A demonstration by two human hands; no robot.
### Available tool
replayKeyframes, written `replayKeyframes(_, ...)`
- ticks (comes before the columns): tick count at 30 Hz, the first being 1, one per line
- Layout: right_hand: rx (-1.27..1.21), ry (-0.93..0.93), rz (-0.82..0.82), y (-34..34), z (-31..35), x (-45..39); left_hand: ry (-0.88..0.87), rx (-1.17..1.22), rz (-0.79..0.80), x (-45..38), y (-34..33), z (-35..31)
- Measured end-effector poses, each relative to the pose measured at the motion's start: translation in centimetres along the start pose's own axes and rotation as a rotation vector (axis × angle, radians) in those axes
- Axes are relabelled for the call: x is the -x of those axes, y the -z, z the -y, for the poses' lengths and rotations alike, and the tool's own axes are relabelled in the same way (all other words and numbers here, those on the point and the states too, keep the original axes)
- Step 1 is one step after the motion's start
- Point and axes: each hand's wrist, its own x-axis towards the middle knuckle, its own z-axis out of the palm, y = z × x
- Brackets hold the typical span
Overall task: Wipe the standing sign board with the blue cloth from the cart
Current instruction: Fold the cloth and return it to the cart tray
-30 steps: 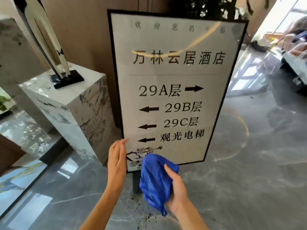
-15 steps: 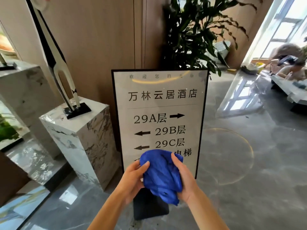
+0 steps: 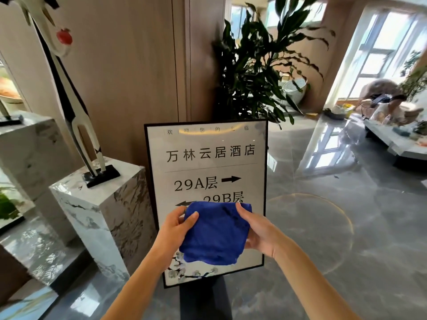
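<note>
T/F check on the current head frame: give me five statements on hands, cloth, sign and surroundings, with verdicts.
1. Both hands hold the blue cloth. True: left hand, right hand.
2. The cloth hides the whole sign board. False: only its lower middle; the "29A" line shows.
3. A potted plant stands behind the sign. True.
4. The sign lies flat on the floor. False: it stands upright on a dark base.
5. A marble pedestal stands right of the sign. False: left.

One sign board (image 3: 209, 158), one blue cloth (image 3: 215, 236), two marble pedestals (image 3: 101, 204) (stepped), one plant (image 3: 254, 72).
</note>
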Motion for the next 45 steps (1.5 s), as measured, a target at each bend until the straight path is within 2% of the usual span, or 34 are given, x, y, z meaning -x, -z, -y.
replayKeyframes(5,-0.003,0.112,0.001,0.2,1.8,0.0,0.003,0.098,-0.049,-0.5,-1.0,-1.5)
replayKeyframes(9,-0.035,0.283,0.022,0.7,3.1,0.4,0.032,0.190,-0.038,-1.3,-0.9,-2.5)
replayKeyframes(13,0.344,0.409,0.100,1.2,4.3,1.0,-0.007,0.142,-0.031,-2.1,-0.7,-3.3)
replayKeyframes(16,0.544,0.480,-0.028,1.1,5.0,0.9,-0.074,0.018,0.016,-2.9,-0.7,-4.3)
replayKeyframes(22,0.738,0.555,-0.208,0.7,6.7,0.2,-0.129,-0.233,0.021,-4.5,-1.1,-6.7)
replayKeyframes(27,0.882,0.631,-0.345,0.6,7.9,0.0,-0.110,-0.273,-0.066,-5.2,-0.8,-7.4)
replayKeyframes(31,0.994,0.699,-0.464,0.5,8.2,0.0,-0.172,-0.358,-0.156,-4.9,-0.7,-8.0)
replayKeyframes(39,1.203,0.697,-0.613,0.4,10.7,0.7,-0.259,-0.526,-0.188,-4.5,0.2,-10.8)
replayKeyframes(45,1.299,0.729,-0.612,-0.6,12.1,1.1,-0.387,-0.735,-0.212,-4.8,0.3,-12.7)
